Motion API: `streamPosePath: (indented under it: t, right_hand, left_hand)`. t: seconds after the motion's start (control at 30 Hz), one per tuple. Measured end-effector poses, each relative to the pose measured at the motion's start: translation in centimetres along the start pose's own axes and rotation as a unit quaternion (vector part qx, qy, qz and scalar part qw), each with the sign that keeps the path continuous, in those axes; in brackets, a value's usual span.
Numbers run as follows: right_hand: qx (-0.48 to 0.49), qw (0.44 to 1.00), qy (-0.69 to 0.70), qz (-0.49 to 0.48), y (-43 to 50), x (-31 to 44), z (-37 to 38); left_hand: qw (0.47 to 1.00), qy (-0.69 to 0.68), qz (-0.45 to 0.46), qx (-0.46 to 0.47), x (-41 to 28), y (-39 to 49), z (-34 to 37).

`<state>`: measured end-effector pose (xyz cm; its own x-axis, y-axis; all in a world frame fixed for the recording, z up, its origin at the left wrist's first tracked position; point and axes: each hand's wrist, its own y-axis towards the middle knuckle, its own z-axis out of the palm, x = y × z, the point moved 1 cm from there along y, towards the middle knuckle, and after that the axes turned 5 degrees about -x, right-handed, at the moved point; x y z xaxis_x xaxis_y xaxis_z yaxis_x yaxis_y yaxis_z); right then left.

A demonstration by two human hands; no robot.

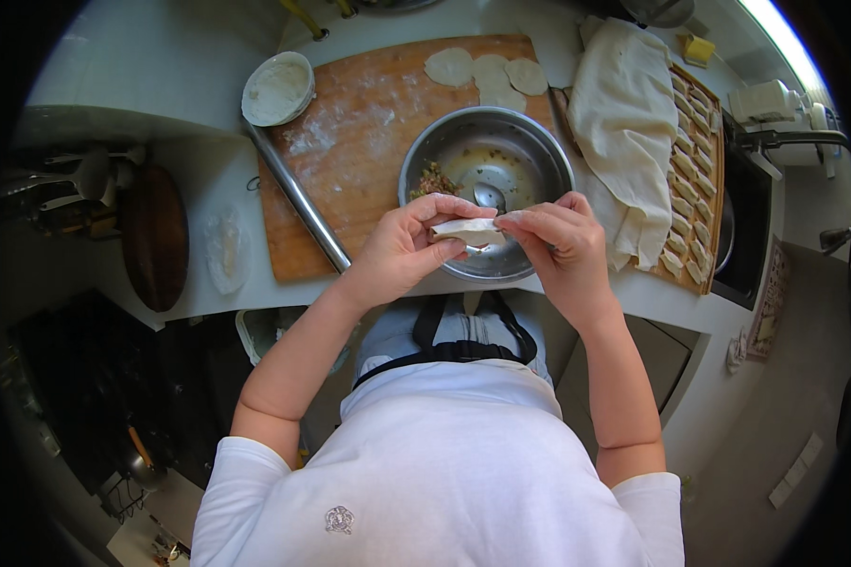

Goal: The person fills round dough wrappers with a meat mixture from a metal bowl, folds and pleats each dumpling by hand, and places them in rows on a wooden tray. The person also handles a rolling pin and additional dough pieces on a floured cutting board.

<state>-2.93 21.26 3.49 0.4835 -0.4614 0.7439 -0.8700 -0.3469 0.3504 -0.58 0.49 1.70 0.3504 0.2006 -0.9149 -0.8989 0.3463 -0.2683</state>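
Above the near edge of a steel mixing bowl [549, 152], my left hand [408, 241] holds a folded dumpling [468, 230] between thumb and fingers. The fingertips of my right hand [564, 237] pinch the dumpling's right end. Inside the bowl lie a small heap of minced filling [432, 181], some liquid and a metal spoon [489, 195]. Several round dough wrappers [449, 67] rest on the far right part of a floured wooden board [354, 156], some overlapping. Rows of folded dumplings [684, 166] stand on a tray at the right, partly covered by a cream cloth [620, 135].
A bowl of flour [278, 90] stands at the board's far left corner. A metal rolling pin [301, 198] lies along the board's left side. Further left are a plastic bag [225, 251] and an oval wooden board [156, 237]. A black sink [748, 227] lies beyond the tray.
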Motion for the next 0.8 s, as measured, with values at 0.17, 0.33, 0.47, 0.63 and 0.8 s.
streamPosePath:
  t: [0.17,0.33,0.47,0.63,0.8]
  right_hand:
    - [0.016,0.999,0.032,0.026,0.4,1.1,-0.3]
    - [0.059,0.997,-0.010,-0.040,1.5,-1.0,-1.2]
    - [0.073,0.993,-0.026,-0.093,2.7,-2.0,-1.4]
    - [-0.062,0.994,-0.082,-0.044,2.4,-0.8,-0.9]
    - [-0.080,0.973,-0.130,-0.172,-0.7,-0.4,0.6]
  left_hand:
    - [0.999,0.035,0.012,0.000,-0.1,0.1,0.2]
    - [0.984,-0.132,-0.113,0.039,-0.7,0.9,0.0]
    - [0.967,-0.179,-0.171,0.061,0.2,2.2,-0.3]
    - [0.955,-0.246,-0.164,-0.005,0.8,2.7,0.1]
    - [0.940,-0.316,-0.126,-0.031,1.3,3.0,0.7]
